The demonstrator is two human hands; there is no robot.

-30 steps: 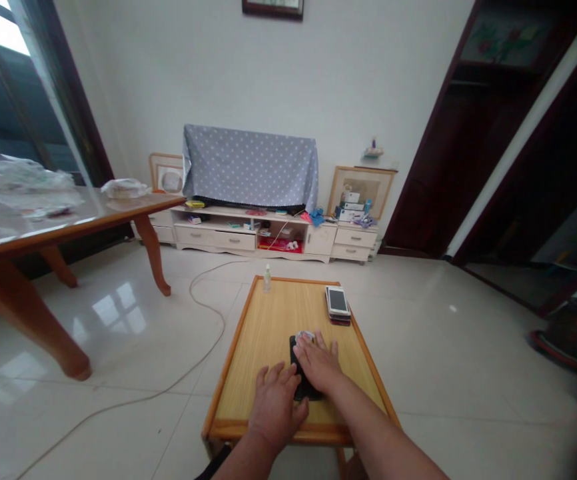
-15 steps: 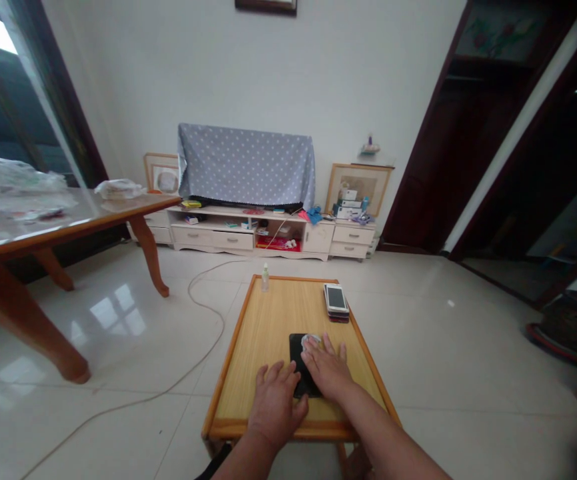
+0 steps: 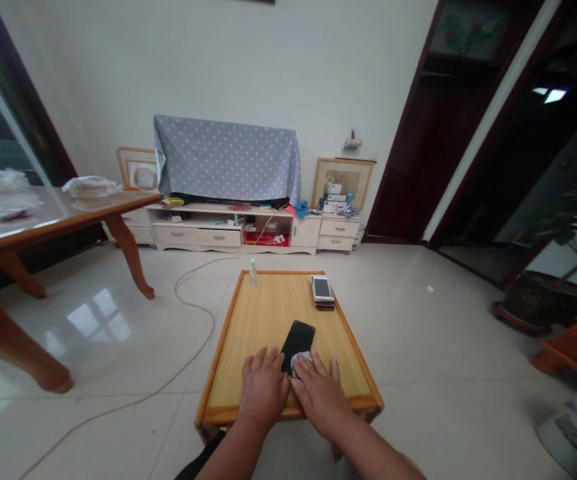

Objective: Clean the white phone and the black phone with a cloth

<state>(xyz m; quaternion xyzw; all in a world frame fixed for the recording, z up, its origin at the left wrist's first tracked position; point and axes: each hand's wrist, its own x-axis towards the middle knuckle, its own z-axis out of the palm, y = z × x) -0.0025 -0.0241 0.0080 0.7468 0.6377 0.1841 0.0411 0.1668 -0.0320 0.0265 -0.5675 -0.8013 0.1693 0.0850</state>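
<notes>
A black smartphone (image 3: pixel 299 335) lies flat on the small wooden table (image 3: pixel 263 307), turned at a slant. My right hand (image 3: pixel 321 397) presses a crumpled whitish wipe, probably tissue or cloth (image 3: pixel 300 363), onto the lower part of its screen. The fingers are laid over the wipe. My left hand (image 3: pixel 264 387) rests at the phone's lower left edge, fingers stretched forward and thumb by the near corner. The phone's near end is partly hidden by the hands and the wipe.
A stack of several phones (image 3: pixel 322 291) sits at the table's far right. A small clear bottle (image 3: pixel 253 273) stands at the far left corner. Beyond are a low white cabinet (image 3: pixel 198 237), a larger table (image 3: pixel 118 208) with plastic bags, and a floor cable (image 3: pixel 203 307).
The phone has turned from straight to slanted, its far end now toward the right. My right hand and the wipe have moved down the screen toward me. The view has shifted right.
</notes>
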